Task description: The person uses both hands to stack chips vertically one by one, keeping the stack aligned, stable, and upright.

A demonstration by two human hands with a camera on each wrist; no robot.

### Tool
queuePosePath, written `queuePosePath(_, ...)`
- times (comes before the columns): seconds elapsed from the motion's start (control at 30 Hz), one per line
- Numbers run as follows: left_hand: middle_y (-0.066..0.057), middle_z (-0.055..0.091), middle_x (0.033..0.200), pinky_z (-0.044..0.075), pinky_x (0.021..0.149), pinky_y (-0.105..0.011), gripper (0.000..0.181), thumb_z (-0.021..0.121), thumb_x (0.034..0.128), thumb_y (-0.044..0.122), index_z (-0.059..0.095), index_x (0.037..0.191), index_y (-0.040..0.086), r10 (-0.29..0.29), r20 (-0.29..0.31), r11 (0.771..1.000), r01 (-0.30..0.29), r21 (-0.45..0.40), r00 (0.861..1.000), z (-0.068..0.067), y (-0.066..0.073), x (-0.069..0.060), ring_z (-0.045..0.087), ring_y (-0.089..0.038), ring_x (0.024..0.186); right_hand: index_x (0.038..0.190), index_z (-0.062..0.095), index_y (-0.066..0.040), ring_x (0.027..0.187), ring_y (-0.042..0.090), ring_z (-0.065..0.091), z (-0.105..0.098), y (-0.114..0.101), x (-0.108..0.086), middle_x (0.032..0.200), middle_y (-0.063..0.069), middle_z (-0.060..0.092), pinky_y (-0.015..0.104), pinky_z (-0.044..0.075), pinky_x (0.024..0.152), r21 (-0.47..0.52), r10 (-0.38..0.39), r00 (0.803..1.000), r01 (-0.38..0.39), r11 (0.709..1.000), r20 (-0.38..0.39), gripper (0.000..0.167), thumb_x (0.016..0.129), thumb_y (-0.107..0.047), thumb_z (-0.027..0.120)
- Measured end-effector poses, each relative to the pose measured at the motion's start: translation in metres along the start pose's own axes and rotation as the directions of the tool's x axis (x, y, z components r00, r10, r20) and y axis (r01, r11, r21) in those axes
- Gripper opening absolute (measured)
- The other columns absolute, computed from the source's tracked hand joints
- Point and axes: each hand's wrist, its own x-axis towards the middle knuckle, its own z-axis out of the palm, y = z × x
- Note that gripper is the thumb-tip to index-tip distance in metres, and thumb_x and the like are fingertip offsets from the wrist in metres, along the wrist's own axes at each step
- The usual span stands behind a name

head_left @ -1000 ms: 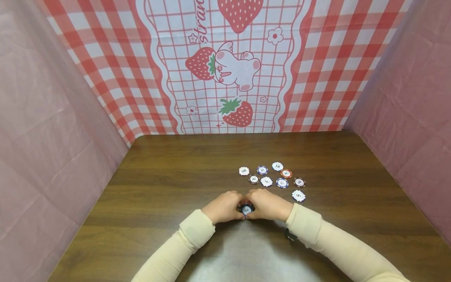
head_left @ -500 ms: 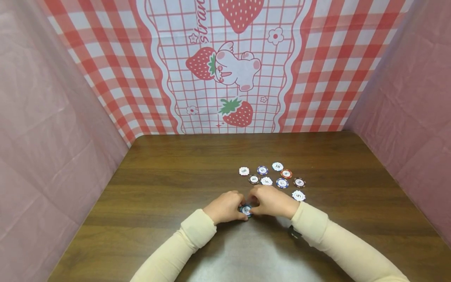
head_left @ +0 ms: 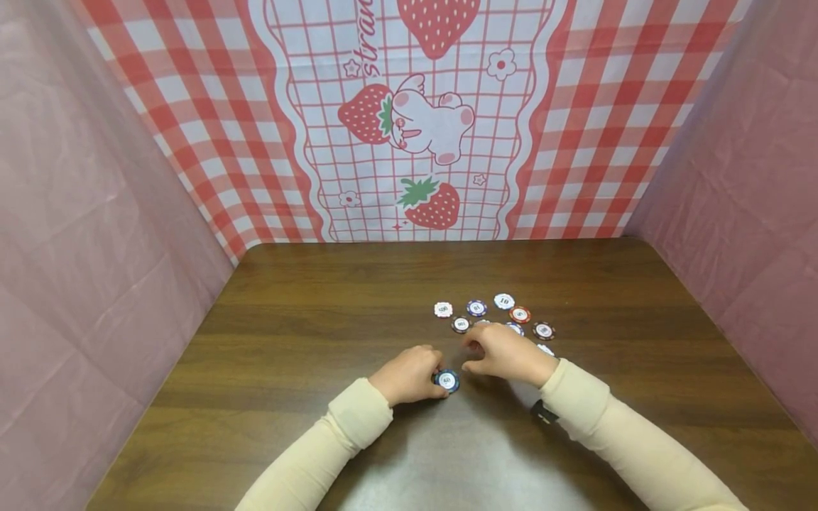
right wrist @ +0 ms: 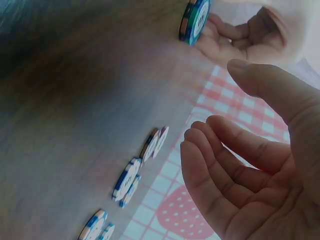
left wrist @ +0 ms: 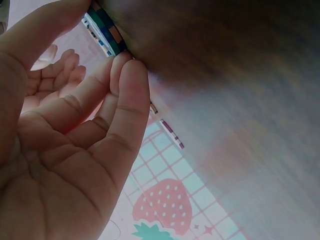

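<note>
Presently, over the tabletop (head_left: 300, 298), the right hand (head_left: 508, 353) holds nothing, thumb parted from loosely curved fingers, while the left hand (head_left: 407, 374) pinches a low chip stack (head_left: 448, 381) just beside. Scattered chips (head_left: 476, 307) lie beyond, some hidden behind the right hand.

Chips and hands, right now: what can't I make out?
- Head: the number on the front white chip, covered by the right hand.
- Left wrist: most of a loose chip, behind the left hand.
- Right wrist: part of the green-edged stack, cut off by the top edge.
</note>
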Motion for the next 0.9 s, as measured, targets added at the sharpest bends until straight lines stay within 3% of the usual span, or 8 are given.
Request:
queuePosePath(0.37,0.005,0.060,0.077,0.043,0.063,-0.022,0.024,0.079,0.0718,0.029,0.064,0.081,0.013,0.038,0.005,0.998,-0.038,0.054,0.999,0.001,0.000,0.001,0.051,-0.007,0.069,0.092,0.070,-0.001,0.070,0.012,0.058,-0.006,0.024,0.000,0.081,0.005,0.068,0.028,0.049,0.065,-0.025,0.057,0.996,-0.059,0.998,-0.064,0.028,0.075,-0.020,0.079)
queuePosePath(0.57,0.005,0.059,0.075,0.042,0.063,-0.022,0.022,0.078,0.0712,0.027,0.064,0.080,0.013,0.055,-0.006,0.997,-0.055,0.049,0.998,0.001,-0.001,0.000,0.049,-0.007,0.068,0.096,0.071,0.000,0.069,0.013,0.058,-0.007,0.038,0.002,0.084,0.007,0.071,0.035,0.050,0.066,-0.039,0.149,0.987,-0.151,0.988,-0.058,0.030,0.076,-0.022,0.078)
queuePosePath(0.7,0.005,0.059,0.075,0.041,0.062,-0.021,0.022,0.078,0.0711,0.027,0.064,0.080,0.013,0.054,-0.005,0.998,-0.053,0.038,0.999,0.001,-0.002,0.000,0.049,-0.007,0.068,0.083,0.069,-0.006,0.060,0.010,0.046,-0.006,0.048,0.005,0.068,0.000,0.060,0.030,0.040,0.057,-0.039,0.184,0.983,-0.185,0.982,-0.025,0.020,0.076,-0.022,0.078)
queuePosePath(0.8,0.005,0.060,0.076,0.042,0.062,-0.021,0.022,0.078,0.0713,0.027,0.065,0.081,0.013,0.047,-0.003,0.998,-0.047,0.035,0.999,0.000,-0.001,-0.001,0.049,-0.007,0.068,0.070,0.061,-0.011,0.056,0.010,0.037,-0.004,0.054,0.008,0.060,-0.005,0.044,0.027,0.031,0.053,-0.045,0.186,0.983,-0.186,0.981,-0.004,0.022,0.076,-0.023,0.079)
queuePosePath(0.9,0.005,0.060,0.076,0.042,0.062,-0.021,0.023,0.079,0.0711,0.027,0.065,0.082,0.012,0.043,-0.005,0.998,-0.043,0.036,0.999,0.000,-0.001,-0.001,0.050,-0.007,0.069,0.071,0.063,-0.011,0.057,0.009,0.037,-0.002,0.057,0.012,0.060,-0.007,0.045,0.027,0.031,0.054,-0.045,0.184,0.983,-0.183,0.982,0.013,0.020,0.076,-0.022,0.079)
